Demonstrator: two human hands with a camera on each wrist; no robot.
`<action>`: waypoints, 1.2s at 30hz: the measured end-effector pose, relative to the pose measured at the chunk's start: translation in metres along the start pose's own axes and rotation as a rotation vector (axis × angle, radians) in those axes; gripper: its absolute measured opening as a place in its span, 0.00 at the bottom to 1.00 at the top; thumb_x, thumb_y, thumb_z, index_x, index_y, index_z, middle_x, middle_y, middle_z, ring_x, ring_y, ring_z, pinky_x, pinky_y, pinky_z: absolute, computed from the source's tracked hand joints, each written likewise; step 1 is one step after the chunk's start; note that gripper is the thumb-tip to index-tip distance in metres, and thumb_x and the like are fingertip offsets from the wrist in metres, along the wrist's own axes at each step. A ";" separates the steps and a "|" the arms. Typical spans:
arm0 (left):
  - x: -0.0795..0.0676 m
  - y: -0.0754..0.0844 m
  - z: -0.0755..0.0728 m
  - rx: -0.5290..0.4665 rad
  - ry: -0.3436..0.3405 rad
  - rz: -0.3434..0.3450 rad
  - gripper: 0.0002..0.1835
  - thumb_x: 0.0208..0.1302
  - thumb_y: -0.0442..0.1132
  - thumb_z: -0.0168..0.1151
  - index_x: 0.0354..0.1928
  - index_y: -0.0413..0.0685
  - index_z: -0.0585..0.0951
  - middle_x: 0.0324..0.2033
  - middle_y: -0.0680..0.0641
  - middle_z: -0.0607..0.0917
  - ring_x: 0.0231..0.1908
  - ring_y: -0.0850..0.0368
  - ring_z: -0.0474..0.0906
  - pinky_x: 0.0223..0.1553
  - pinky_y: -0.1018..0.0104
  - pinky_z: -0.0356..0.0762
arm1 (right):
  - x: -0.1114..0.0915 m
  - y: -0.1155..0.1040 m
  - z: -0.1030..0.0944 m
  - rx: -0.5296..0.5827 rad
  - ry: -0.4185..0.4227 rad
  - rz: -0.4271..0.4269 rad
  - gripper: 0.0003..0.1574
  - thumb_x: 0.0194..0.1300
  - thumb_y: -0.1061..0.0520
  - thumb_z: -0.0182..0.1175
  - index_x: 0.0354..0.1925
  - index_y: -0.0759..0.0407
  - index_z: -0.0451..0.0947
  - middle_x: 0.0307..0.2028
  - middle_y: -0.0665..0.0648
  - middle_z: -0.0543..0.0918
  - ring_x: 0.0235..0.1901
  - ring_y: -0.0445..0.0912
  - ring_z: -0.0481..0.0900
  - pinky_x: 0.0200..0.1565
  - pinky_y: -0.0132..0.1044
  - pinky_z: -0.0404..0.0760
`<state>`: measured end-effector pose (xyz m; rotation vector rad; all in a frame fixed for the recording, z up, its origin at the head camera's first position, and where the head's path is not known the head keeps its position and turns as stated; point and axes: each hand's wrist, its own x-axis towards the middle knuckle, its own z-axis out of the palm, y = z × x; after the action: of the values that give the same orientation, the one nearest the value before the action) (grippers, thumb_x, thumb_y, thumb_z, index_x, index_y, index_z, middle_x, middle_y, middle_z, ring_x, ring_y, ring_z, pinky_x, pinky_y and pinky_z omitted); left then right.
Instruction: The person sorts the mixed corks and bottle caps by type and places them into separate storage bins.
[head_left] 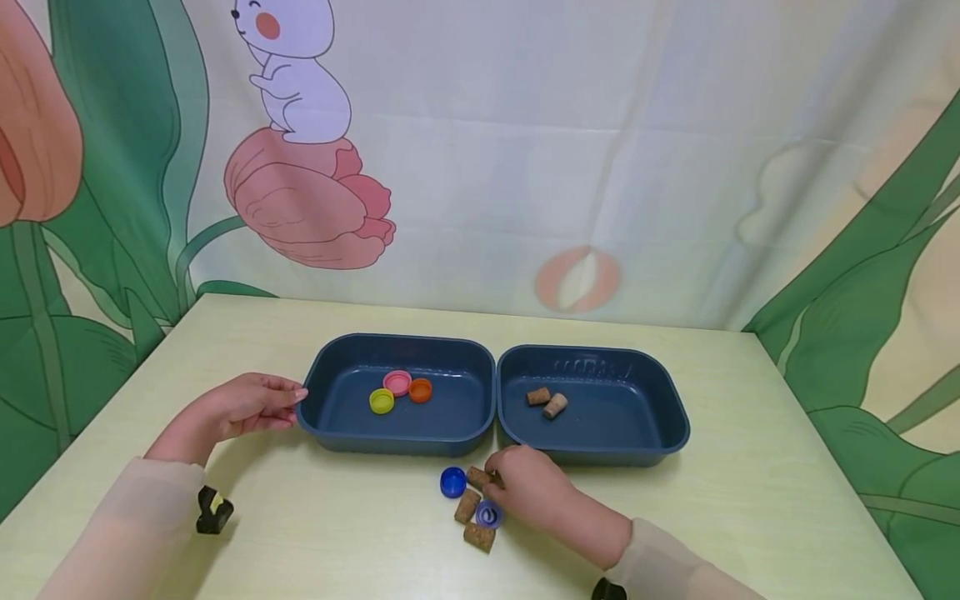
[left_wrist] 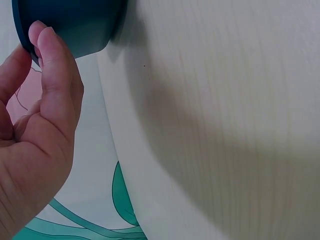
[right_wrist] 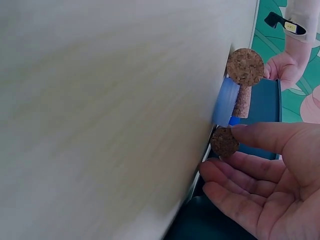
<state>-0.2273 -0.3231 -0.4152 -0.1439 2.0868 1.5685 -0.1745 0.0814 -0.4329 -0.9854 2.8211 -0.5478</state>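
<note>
Two dark-blue trays side by side across the pale table (head_left: 337, 517), rims meeting or nearly so. In the left tray (head_left: 453, 417), three caps close together: pink cap (head_left: 397, 382) farthest, yellow-green cap (head_left: 382, 401) to the near left, orange cap (head_left: 420, 391) to the right. In the right tray (head_left: 615, 417), left of its middle, two corks: one pale brown cork (head_left: 537, 397) and, just to the right and slightly nearer, another lighter cork (head_left: 555, 406).

With the left hand (head_left: 255, 404), pinches the left end of the left tray at its rim, fingertips against the outer wall, little gap between thumb and fingers. With the right hand (head_left: 528, 487), on the near side of the trays, pinches a cork (head_left: 477, 477) between thumb and index finger, other fingers loosely bent. Cannot tell whether clear of the table.

Just left of that pinched cork, a blue cap (head_left: 453, 482), hollow side up. On the near side, a second cork (head_left: 467, 506), with a purple cap (head_left: 489, 514) close on its right; nearest of all, a third cork (head_left: 480, 537), lying on its side. Behind the far table edge, a printed cloth (head_left: 480, 167) with flowers, green leaves and a white animal.
</note>
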 end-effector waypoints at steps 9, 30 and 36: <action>-0.001 0.002 0.001 0.003 -0.005 -0.001 0.18 0.79 0.40 0.53 0.60 0.31 0.72 0.29 0.56 0.85 0.31 0.66 0.82 0.40 0.74 0.87 | -0.003 -0.004 -0.006 0.009 -0.002 0.020 0.07 0.66 0.60 0.68 0.39 0.63 0.87 0.32 0.56 0.90 0.32 0.45 0.84 0.35 0.35 0.82; -0.001 0.002 0.000 -0.013 -0.022 0.007 0.12 0.79 0.39 0.53 0.54 0.37 0.76 0.29 0.56 0.85 0.31 0.66 0.83 0.40 0.74 0.87 | -0.023 0.002 -0.027 0.156 0.023 0.006 0.09 0.64 0.63 0.67 0.43 0.63 0.87 0.39 0.59 0.91 0.31 0.44 0.85 0.32 0.27 0.79; 0.000 0.001 0.000 -0.014 -0.019 0.008 0.12 0.79 0.39 0.53 0.54 0.37 0.76 0.29 0.57 0.85 0.31 0.66 0.83 0.40 0.74 0.87 | -0.034 0.005 -0.038 0.227 -0.023 0.054 0.10 0.64 0.61 0.69 0.45 0.62 0.87 0.39 0.57 0.90 0.32 0.40 0.83 0.33 0.26 0.79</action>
<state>-0.2279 -0.3231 -0.4142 -0.1253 2.0653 1.5834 -0.1585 0.1179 -0.4000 -0.8638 2.6807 -0.8226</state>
